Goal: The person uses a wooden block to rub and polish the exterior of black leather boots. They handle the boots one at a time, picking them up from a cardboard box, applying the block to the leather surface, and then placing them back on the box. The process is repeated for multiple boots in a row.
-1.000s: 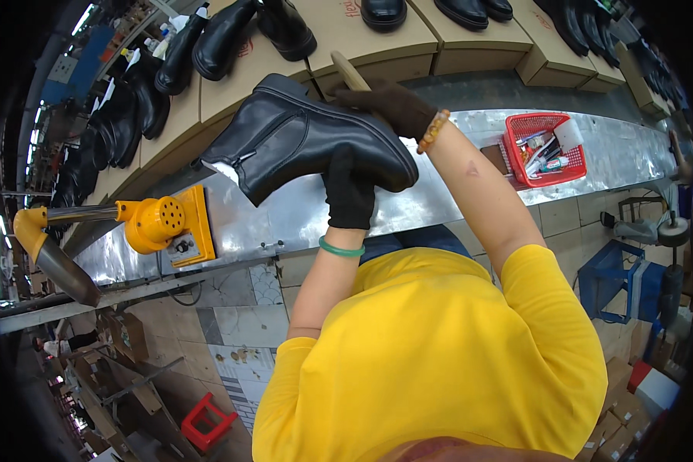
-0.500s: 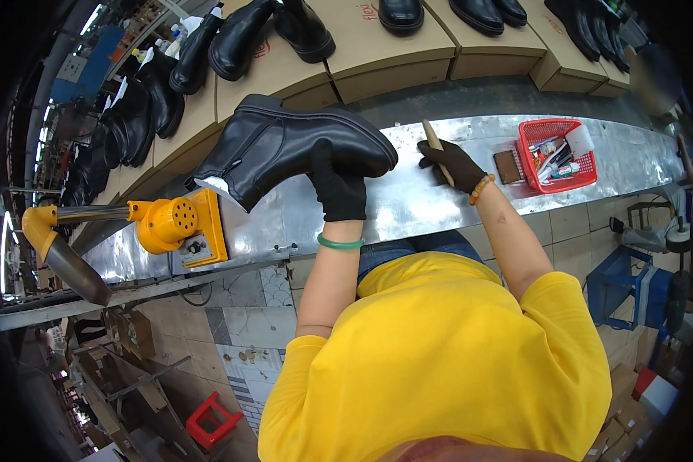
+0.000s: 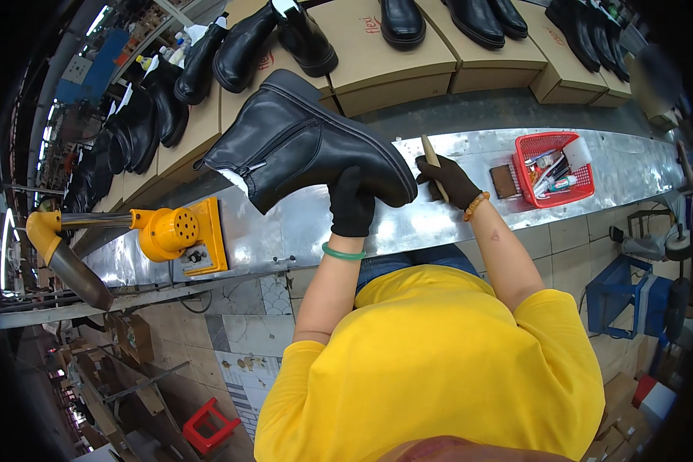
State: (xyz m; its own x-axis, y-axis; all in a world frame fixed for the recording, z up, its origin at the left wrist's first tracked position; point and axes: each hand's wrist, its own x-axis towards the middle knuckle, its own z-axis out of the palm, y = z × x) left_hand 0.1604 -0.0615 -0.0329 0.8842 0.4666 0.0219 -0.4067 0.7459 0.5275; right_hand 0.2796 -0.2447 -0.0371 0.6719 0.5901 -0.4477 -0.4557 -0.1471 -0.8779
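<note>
My left hand (image 3: 353,203), in a black glove, grips a black leather ankle boot (image 3: 304,142) from below near its forefoot. The boot is tilted on its side above the metal bench, sole edge up and to the right, with its side zipper showing and something white at its opening. My gloved right hand (image 3: 454,186) is closed around a pale, tapered wooden-looking stick (image 3: 430,152), just right of the toe and apart from it. The stick's tip points away from me; what kind of tool it is cannot be made out.
A red basket (image 3: 543,202) of tubes and small tools stands on the metal bench (image 3: 470,219), beside a brown block (image 3: 504,182). At left is a yellow machine (image 3: 169,233) with a bent nozzle. Cardboard boxes (image 3: 396,81) bearing black boots line the far side.
The boot has tipped, its toe moving right and toward me while the heel rises. My left hand has shifted slightly right and nearer. My right hand keeps the stick, a little lower.
</note>
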